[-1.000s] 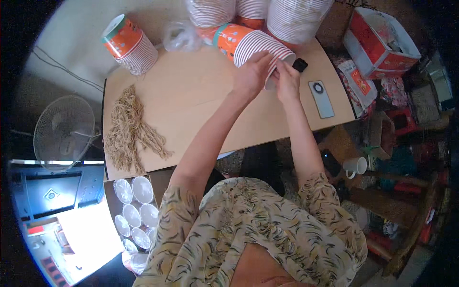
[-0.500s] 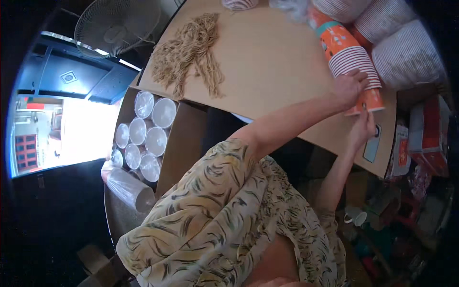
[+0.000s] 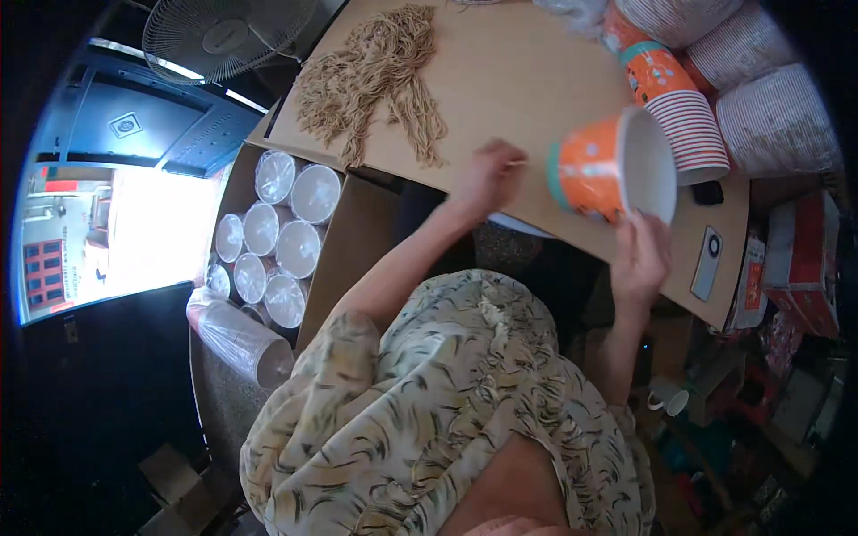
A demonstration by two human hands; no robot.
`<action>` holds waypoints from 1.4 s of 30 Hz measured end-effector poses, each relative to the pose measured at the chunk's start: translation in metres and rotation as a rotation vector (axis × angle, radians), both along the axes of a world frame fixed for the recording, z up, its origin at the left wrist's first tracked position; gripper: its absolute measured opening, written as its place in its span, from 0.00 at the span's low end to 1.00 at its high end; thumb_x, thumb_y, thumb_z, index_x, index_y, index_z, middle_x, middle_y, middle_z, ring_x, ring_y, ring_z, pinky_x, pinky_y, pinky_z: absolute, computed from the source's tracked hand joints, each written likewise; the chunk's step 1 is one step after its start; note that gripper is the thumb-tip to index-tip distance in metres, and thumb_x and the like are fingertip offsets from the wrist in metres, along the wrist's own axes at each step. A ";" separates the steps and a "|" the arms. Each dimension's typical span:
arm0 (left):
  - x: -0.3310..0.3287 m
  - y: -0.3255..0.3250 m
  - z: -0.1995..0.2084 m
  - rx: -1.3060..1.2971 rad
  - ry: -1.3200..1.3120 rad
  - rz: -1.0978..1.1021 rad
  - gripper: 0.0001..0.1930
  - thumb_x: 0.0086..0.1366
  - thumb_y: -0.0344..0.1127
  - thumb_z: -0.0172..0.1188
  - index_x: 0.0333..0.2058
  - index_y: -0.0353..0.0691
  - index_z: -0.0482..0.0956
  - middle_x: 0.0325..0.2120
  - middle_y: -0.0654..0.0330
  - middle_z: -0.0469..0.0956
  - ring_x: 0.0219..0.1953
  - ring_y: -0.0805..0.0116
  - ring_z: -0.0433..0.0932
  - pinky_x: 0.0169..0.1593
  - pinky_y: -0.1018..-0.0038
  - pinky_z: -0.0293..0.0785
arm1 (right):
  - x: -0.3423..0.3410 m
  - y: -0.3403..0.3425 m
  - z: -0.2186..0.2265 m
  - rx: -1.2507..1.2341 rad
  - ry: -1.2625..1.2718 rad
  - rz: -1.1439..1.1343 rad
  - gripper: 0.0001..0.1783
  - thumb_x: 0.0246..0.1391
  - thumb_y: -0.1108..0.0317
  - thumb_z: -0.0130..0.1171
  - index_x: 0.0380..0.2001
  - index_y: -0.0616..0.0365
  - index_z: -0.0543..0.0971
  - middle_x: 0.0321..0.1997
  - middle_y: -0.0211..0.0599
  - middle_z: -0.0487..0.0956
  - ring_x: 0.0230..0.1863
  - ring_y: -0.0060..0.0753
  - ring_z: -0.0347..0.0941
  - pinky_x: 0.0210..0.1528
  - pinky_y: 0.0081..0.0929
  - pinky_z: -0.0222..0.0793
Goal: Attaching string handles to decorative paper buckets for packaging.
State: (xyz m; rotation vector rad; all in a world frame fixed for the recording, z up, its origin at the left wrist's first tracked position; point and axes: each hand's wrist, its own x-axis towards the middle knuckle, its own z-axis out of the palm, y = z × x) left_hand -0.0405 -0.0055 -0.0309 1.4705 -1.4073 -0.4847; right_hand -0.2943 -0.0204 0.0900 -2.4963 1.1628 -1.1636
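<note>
My right hand (image 3: pixel 641 255) grips a large orange paper cup (image 3: pixel 590 170) by the lower side of its rim. The cup lies on its side in the air, its white open mouth turned right and its teal base to the left. My left hand (image 3: pixel 494 179) is closed at the table's front edge, a short gap left of the cup's base. Whatever sits in its fingers is too small to make out. Behind the cup lies a nested stack of matching cups (image 3: pixel 684 125). A bundle of tan strings (image 3: pixel 375 76) is spread on the tabletop at the left.
Wrapped white cup stacks (image 3: pixel 773 121) crowd the table's far right. A phone (image 3: pixel 707 263) lies near the right edge of the brown table (image 3: pixel 500 76). To the left, a cardboard box (image 3: pixel 357 219) holds several plastic-wrapped cup stacks; a fan (image 3: pixel 223 36) stands behind.
My right hand has drawn one orange cup off the stack and brought it left. My left hand has let go of the stack and moved left. The view has shifted slightly.
</note>
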 end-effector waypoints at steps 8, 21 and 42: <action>0.101 0.033 -0.002 0.083 -0.245 0.371 0.07 0.59 0.33 0.66 0.35 0.38 0.86 0.29 0.51 0.80 0.29 0.58 0.83 0.34 0.65 0.79 | 0.096 -0.036 -0.032 -0.220 0.172 0.249 0.08 0.54 0.70 0.66 0.37 0.55 0.79 0.34 0.32 0.83 0.38 0.31 0.79 0.55 0.42 0.66; 0.077 0.063 0.014 0.132 -0.327 0.275 0.03 0.60 0.33 0.64 0.31 0.41 0.83 0.33 0.51 0.81 0.32 0.48 0.82 0.36 0.58 0.79 | 0.122 0.021 -0.026 0.081 -0.202 0.449 0.16 0.54 0.80 0.57 0.47 0.63 0.79 0.53 0.45 0.80 0.55 0.50 0.77 0.58 0.44 0.70; 0.015 0.090 0.105 0.452 0.122 -0.538 0.05 0.64 0.29 0.64 0.34 0.33 0.81 0.19 0.61 0.77 0.21 0.78 0.71 0.28 0.76 0.71 | 0.052 0.058 -0.039 0.906 -0.279 0.429 0.08 0.59 0.69 0.63 0.34 0.64 0.79 0.24 0.28 0.74 0.24 0.16 0.68 0.27 0.20 0.65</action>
